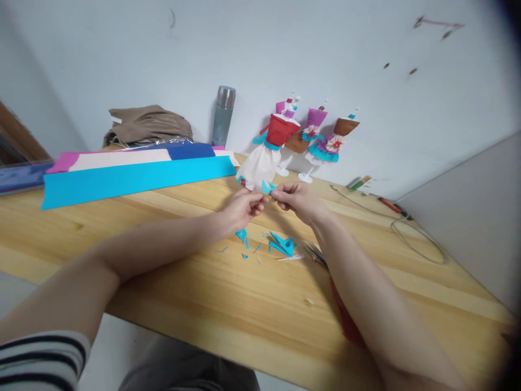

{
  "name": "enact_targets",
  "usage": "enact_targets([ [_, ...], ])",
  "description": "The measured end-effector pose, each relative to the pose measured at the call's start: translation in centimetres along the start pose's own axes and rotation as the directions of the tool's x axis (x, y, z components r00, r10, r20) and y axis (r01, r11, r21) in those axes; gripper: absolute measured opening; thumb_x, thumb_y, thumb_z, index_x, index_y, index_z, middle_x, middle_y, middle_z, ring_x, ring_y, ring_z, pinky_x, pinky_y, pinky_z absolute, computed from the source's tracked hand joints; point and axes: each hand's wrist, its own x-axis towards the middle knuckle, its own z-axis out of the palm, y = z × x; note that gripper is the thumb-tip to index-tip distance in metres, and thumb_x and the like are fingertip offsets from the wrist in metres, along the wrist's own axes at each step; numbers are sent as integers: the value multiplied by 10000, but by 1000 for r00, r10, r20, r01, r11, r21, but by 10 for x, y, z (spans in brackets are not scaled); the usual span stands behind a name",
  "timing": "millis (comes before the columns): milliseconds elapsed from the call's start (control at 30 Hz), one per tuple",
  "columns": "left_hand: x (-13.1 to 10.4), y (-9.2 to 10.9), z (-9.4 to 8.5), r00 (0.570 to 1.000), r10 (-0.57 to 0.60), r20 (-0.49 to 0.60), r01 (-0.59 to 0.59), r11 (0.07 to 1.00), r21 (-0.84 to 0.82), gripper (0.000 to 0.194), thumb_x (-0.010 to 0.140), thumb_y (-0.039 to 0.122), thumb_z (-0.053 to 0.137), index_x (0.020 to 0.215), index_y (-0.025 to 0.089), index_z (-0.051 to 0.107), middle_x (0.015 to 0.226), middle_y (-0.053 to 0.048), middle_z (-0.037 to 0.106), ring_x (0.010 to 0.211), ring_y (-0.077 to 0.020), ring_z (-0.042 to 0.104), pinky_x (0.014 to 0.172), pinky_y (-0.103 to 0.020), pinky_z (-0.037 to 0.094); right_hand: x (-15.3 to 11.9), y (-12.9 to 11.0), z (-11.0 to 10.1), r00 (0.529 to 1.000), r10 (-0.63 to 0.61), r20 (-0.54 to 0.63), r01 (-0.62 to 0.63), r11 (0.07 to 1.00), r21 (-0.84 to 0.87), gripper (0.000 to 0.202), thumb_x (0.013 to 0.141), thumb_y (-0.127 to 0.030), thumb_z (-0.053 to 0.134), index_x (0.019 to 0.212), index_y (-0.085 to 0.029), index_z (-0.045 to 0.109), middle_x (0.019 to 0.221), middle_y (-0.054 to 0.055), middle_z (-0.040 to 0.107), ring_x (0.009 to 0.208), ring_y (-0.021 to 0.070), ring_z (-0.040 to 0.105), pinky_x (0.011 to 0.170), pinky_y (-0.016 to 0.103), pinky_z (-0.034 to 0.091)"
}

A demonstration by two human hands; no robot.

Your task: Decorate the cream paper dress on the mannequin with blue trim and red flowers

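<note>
A small dress form (280, 130) with a red top, a turquoise waistband and a white gathered skirt (260, 163) stands just beyond my hands. Between thumb and fingers, my right hand (299, 201) pinches a small turquoise paper piece (266, 187) in front of the skirt's hem. My left hand (242, 210) is at the lower edge of the skirt, thumb pressed to fingers; what they hold, if anything, is too small to make out. A red flower with turquoise (243, 182) decorates the hem. Turquoise paper scraps (285, 245) lie on the table below.
Scissors (344, 309) lie partly under my right forearm. Coloured paper sheets (142, 176) and brown cloth (150, 124) lie left, with a flask (223, 115) behind. More dressed forms (325, 144) stand at the wall. A grey cable (419, 247) loops right of a glue gun (394, 206).
</note>
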Motion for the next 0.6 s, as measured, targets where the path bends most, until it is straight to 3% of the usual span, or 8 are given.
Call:
enact_targets([
  [200, 11, -4, -6, 999, -10, 49, 9, 1000, 21, 128, 797, 49, 575, 712, 144, 574, 619, -4, 622, 470, -56, 489, 461, -184, 281, 12, 4, 1, 1000, -5, 30, 7, 999, -39, 336, 589, -490, 847, 599, -189, 698, 492, -11, 557, 458, 73, 402, 454, 254, 271],
  [600, 16, -4, -11, 994, -17, 104, 9, 996, 83, 141, 762, 81, 547, 635, 122, 593, 571, 2, 576, 423, -43, 415, 442, -211, 239, 20, 18, 6, 997, 58, -58, -60, 998, -37, 363, 614, -494, 843, 588, -176, 669, 443, -24, 524, 418, 63, 367, 427, 243, 248],
])
